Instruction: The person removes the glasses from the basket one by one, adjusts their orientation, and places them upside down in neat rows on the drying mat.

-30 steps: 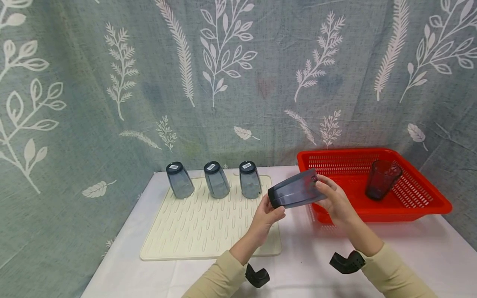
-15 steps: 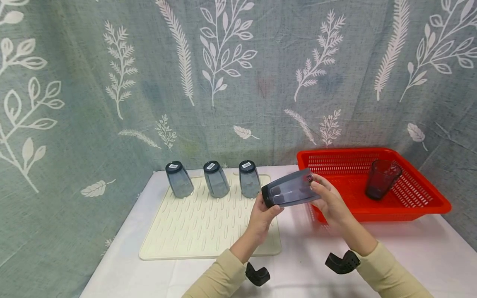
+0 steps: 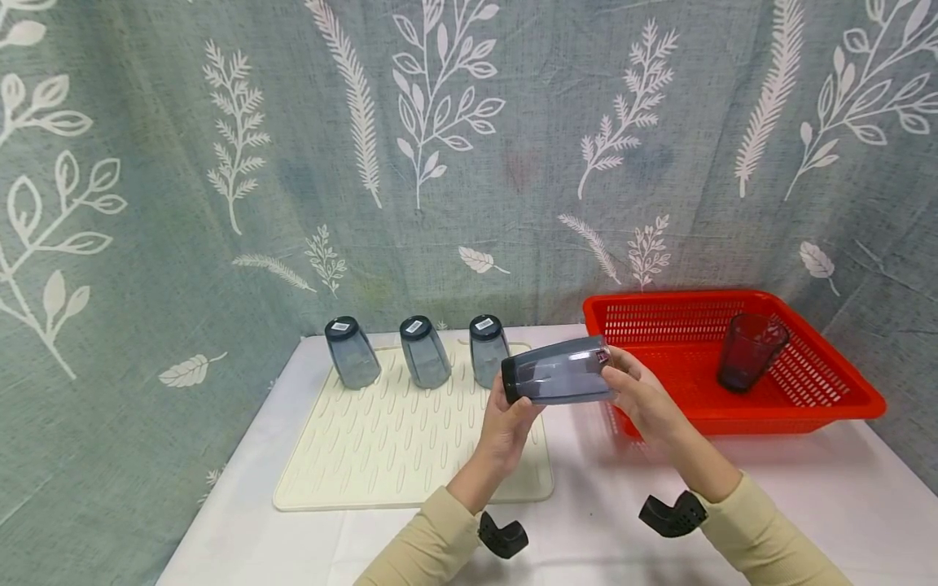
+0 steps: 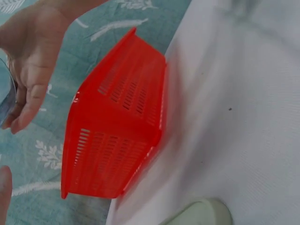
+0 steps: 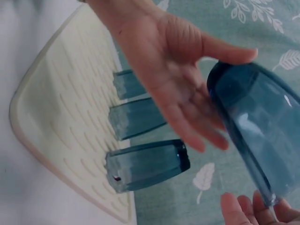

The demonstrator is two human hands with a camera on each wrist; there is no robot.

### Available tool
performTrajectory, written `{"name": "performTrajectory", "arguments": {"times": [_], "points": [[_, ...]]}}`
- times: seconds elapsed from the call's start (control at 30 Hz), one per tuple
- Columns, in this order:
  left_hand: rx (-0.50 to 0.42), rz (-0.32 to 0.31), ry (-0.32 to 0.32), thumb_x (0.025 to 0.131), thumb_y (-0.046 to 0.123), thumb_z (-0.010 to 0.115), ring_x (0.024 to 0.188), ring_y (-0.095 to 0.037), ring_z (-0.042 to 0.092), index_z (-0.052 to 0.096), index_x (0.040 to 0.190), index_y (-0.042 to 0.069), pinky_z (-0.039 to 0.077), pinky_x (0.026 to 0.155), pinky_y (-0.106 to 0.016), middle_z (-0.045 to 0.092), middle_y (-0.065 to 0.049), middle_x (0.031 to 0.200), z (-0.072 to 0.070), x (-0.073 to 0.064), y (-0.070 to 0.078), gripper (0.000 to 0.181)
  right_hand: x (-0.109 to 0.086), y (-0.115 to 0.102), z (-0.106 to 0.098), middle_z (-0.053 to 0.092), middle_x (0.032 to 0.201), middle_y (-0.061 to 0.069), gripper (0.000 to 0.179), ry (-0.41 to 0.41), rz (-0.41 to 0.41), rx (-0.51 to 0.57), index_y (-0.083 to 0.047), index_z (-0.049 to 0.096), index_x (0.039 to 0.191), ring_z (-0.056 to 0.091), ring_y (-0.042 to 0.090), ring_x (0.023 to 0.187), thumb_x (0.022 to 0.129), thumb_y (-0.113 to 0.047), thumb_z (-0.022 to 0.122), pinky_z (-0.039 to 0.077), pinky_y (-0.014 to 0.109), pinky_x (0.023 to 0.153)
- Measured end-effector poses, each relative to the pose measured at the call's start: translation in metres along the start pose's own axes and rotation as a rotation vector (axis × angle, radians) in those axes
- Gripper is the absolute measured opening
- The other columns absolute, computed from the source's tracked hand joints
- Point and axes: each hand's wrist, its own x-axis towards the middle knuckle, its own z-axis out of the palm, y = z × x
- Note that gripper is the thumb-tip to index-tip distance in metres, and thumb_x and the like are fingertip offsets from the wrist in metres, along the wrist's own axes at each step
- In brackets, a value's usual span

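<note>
A smoky blue-grey drinking glass (image 3: 558,374) is held in the air on its side, base to the left and mouth to the right. My left hand (image 3: 504,427) grips its dark base, thumb in front. At the mouth end, my right hand (image 3: 645,395) pinches the rim beside a small dark red sticker (image 3: 602,356). In the right wrist view the left hand (image 5: 164,70) has its thumb over the base. The left wrist view catches the right hand (image 4: 35,61) at the rim. Three matching glasses (image 3: 425,358) stand upside down along the back of a cream drying mat (image 3: 410,456).
To the right is a red plastic basket (image 3: 733,425) with slotted walls, and one more glass (image 3: 747,354) stands tilted inside it. White cloth (image 3: 601,521) covers the table. A leaf-patterned curtain (image 3: 469,163) hangs close behind the mat and basket.
Both hands have carried the glass a little to the left, and it lies more level. It has also turned about its length, so the sticker sits differently. Standing glasses and basket are unchanged.
</note>
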Motion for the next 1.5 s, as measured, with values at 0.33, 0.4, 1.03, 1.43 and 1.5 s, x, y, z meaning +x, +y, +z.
{"name": "performTrajectory", "arguments": {"times": [0.33,0.4,1.03,1.43,1.5], "points": [[-0.101,0.045,-0.004,0.07,0.031,0.078,0.105,-0.01,0.056,0.039,0.129,0.021,0.042,0.098,-0.03,0.052,0.003,0.118,0.0,0.006,0.012,0.071,0.001,0.008,-0.004,0.045,0.118,0.01,0.067,-0.092,-0.012,-0.16,0.005,0.019,0.139,0.048,0.015,0.103,0.089,-0.022,0.055,0.043,0.027,0.089],[-0.112,0.044,0.01,0.068,0.032,0.079,0.1,-0.008,0.058,0.039,0.129,0.021,0.044,0.096,-0.027,0.052,0.003,0.115,0.001,0.007,0.014,0.074,0.001,0.009,-0.004,0.044,0.123,0.016,0.068,-0.107,-0.008,-0.195,0.004,0.019,0.138,0.048,0.017,0.104,0.088,-0.022,0.056,0.043,0.029,0.091],[-0.049,0.051,0.102,0.06,0.036,0.083,0.091,-0.006,0.058,0.04,0.129,0.016,0.045,0.088,-0.023,0.061,0.008,0.103,0.003,0.01,0.028,0.084,0.004,0.02,0.0,0.039,0.129,0.026,0.079,-0.229,0.091,-0.362,0.005,0.019,0.135,0.043,0.033,0.115,0.08,-0.025,0.067,0.044,0.042,0.095],[0.072,0.081,0.051,0.063,0.032,0.082,0.094,-0.007,0.055,0.047,0.123,0.019,0.043,0.085,-0.023,0.061,0.007,0.107,-0.003,0.013,0.038,0.071,0.004,0.021,-0.009,0.043,0.128,0.024,0.076,-0.212,0.05,-0.396,0.007,0.027,0.133,0.045,0.035,0.115,0.077,-0.019,0.071,0.045,0.029,0.09],[0.094,0.076,0.053,0.063,0.031,0.082,0.095,-0.007,0.054,0.048,0.122,0.02,0.043,0.086,-0.024,0.061,0.007,0.108,-0.005,0.013,0.04,0.069,0.004,0.021,-0.011,0.044,0.127,0.024,0.075,-0.226,0.027,-0.428,0.007,0.028,0.133,0.045,0.036,0.115,0.078,-0.02,0.071,0.045,0.031,0.091]]}}
